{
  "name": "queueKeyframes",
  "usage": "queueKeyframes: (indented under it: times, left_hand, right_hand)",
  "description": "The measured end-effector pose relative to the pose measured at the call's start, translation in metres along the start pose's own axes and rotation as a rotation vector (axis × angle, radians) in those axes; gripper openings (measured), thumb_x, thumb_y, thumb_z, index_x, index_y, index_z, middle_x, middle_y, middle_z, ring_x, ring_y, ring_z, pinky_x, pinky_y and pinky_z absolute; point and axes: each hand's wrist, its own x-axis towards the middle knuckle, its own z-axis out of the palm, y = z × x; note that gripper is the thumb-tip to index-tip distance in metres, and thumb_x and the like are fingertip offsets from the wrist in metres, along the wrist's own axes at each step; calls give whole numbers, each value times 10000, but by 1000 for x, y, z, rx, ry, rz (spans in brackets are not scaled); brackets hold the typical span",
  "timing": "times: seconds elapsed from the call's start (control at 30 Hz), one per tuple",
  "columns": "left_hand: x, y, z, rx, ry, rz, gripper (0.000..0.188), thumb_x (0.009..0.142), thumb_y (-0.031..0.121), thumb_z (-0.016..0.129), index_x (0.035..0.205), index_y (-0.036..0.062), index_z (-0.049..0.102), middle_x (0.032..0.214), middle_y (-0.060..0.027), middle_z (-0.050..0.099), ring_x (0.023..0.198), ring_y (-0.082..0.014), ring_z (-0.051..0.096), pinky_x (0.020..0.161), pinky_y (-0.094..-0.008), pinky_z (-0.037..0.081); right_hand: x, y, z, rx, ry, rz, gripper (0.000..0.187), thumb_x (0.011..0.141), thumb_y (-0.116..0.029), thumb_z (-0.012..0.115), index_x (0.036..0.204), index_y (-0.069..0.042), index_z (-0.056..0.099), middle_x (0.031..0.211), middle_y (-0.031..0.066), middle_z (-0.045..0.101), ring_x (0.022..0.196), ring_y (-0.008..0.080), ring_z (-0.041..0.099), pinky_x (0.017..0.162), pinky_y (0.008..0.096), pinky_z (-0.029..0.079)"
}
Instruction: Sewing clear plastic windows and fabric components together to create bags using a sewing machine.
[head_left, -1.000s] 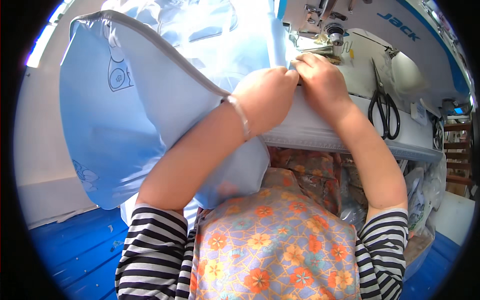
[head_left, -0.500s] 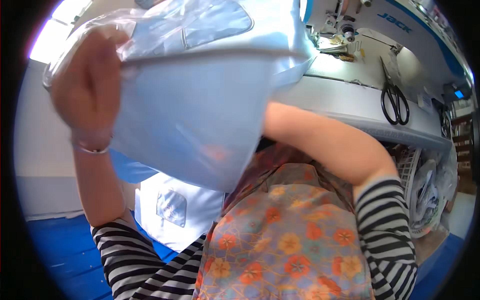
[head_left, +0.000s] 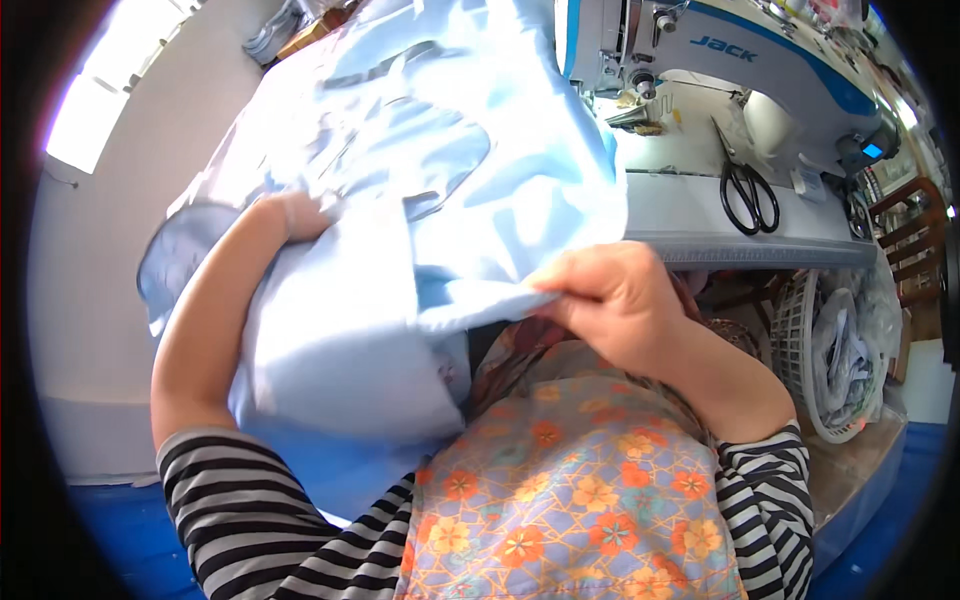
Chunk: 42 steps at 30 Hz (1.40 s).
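Observation:
A large piece of light-blue fabric (head_left: 335, 330) spreads over the left part of the sewing table and hangs down over its front edge. Dark curved lines, like a pocket outline, mark its upper part. My right hand (head_left: 625, 300) pinches a folded strip of its edge between thumb and fingers, just in front of the table. Farther left, my left hand (head_left: 295, 216) is closed on the bunched fabric; its fingertips are partly blurred and covered by folds. To the right of the fabric stands a white and blue sewing machine (head_left: 660, 50).
Black-handled scissors (head_left: 748, 195) lie on the machine table (head_left: 690, 210). Below its right side sits a white plastic basket (head_left: 795, 335) holding clear bags and cloth. A wooden chair (head_left: 915, 225) stands at the far right. The wall (head_left: 105, 300) borders the left side.
The raised fabric has come down onto the table and over its front edge. My left hand has lowered and moved right; my right hand has come out from behind the fabric, pinching its edge.

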Motion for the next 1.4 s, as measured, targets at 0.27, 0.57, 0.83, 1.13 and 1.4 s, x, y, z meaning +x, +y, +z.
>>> queueKeyframes:
  times: [0.27, 0.57, 0.83, 1.13, 1.4]
  left_hand:
    - [-132, -75, 56, 177, -387, -178, 426, 893, 381, 496, 952, 10, 700, 954, -194, 686, 929, -338, 652, 871, -413, 485]
    - [-12, 209, -77, -415, 672, 600, 366, 876, 205, 578, 1185, 11, 588, 1277, -153, 560, 1174, -339, 522, 1007, -412, 416]
    - [49, 262, -58, -473, 700, 325, 281, 841, 190, 497, 1027, 48, 653, 1110, -92, 611, 1142, -233, 536, 946, -406, 418]
    - [66, 261, -66, -412, 783, 262, 290, 827, 262, 557, 985, 47, 671, 1085, -98, 613, 1144, -251, 533, 1124, -536, 214]
    - [99, 246, -49, -540, 977, 264, 289, 750, 132, 600, 1022, 47, 646, 1181, -123, 610, 1126, -298, 557, 1058, -529, 318]
  right_hand:
    - [-20, 9, 7, 25, -91, -256, 268, 746, 22, 680, 999, -64, 685, 963, 68, 705, 898, 228, 674, 879, 389, 509]
    - [-63, 31, 2, 183, -116, 137, 143, 846, 11, 625, 969, -23, 691, 959, 77, 705, 917, 193, 668, 932, 344, 458]
    - [-69, 54, -20, 381, -84, 456, 101, 852, -1, 642, 937, 20, 691, 831, 53, 696, 770, 86, 622, 710, 229, 488]
    - [-41, 89, -46, 483, -110, 551, 116, 864, -10, 618, 948, 26, 688, 834, 31, 695, 792, 62, 601, 725, 229, 488]
    - [-51, 109, -87, -50, -230, 21, 122, 839, -36, 633, 939, -14, 701, 905, 104, 702, 889, 208, 662, 805, 310, 505]
